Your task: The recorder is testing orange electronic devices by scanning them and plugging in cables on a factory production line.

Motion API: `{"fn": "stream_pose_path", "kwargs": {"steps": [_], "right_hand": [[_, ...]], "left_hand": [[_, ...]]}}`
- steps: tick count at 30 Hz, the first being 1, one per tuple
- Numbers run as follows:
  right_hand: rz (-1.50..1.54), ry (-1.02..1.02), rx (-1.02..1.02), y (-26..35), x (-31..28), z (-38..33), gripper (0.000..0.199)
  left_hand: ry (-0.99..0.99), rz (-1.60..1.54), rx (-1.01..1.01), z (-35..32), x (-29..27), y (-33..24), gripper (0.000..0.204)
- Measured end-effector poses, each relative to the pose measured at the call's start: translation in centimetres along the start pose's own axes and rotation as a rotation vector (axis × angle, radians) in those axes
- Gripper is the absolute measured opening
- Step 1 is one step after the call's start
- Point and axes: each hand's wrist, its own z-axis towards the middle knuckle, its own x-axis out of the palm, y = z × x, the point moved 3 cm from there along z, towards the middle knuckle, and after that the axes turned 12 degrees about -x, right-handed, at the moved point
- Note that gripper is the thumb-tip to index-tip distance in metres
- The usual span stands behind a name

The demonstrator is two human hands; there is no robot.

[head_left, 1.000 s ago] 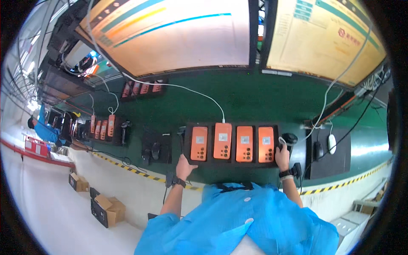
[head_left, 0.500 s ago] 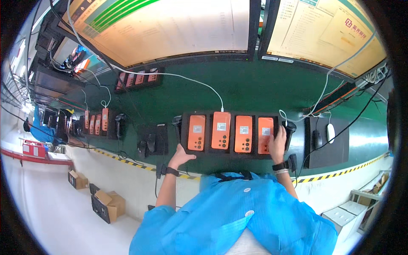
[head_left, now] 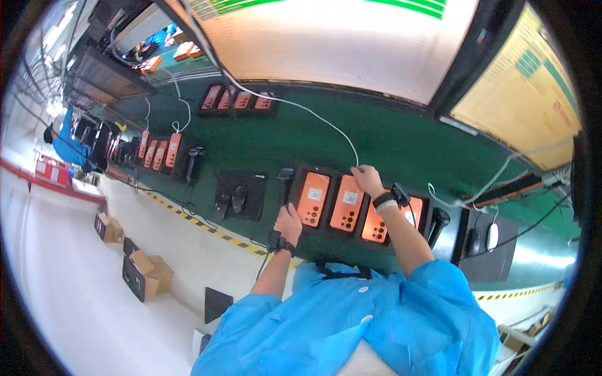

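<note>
In front of me is a black tray [head_left: 323,230] with several orange phones lying backs up in slots. The leftmost phone [head_left: 313,199] has a white label and dark camera rings. My right hand [head_left: 368,180] reaches over the tray, its fingers pinched on the end of a white cable [head_left: 326,119] at the top of the second phone [head_left: 347,203]. The fingers hide the plug. My left hand [head_left: 288,224] is closed against the tray's left edge. My right forearm partly covers the third phone [head_left: 374,229] and the fourth phone [head_left: 412,212].
Handheld scanners flank the tray, one on the left [head_left: 285,177] and one on the right [head_left: 439,225]. A mouse [head_left: 237,198] lies on a dark pad. Another phone tray [head_left: 160,153] is at left, one more [head_left: 237,100] behind. Monitors [head_left: 338,50] line the back. A white mouse [head_left: 493,236] is at right.
My right hand has moved from the tray's right end to the cable at the second phone's top. My left hand has closed at the tray's left edge. The whole view has tilted.
</note>
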Motion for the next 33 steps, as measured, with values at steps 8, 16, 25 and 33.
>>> {"fn": "stream_pose_path", "kwargs": {"steps": [8,16,25,33], "right_hand": [[0.328,-0.152,-0.124,1.9,0.9,-3.9,0.025],[0.113,-0.143,-0.148,4.3,0.3,-4.9,0.026],[-0.025,-0.229,-0.052,4.1,1.0,-1.7,0.023],[0.064,-0.060,-0.257,13.0,8.0,4.5,0.022]], "left_hand": [[0.012,-0.035,-0.010,-0.2,0.1,0.6,0.043],[0.044,-0.078,0.008,-0.1,-0.9,-0.2,0.045],[0.032,-0.066,0.113,0.6,0.4,1.3,0.039],[0.245,-0.193,0.334,1.6,-2.0,4.1,0.046]]}}
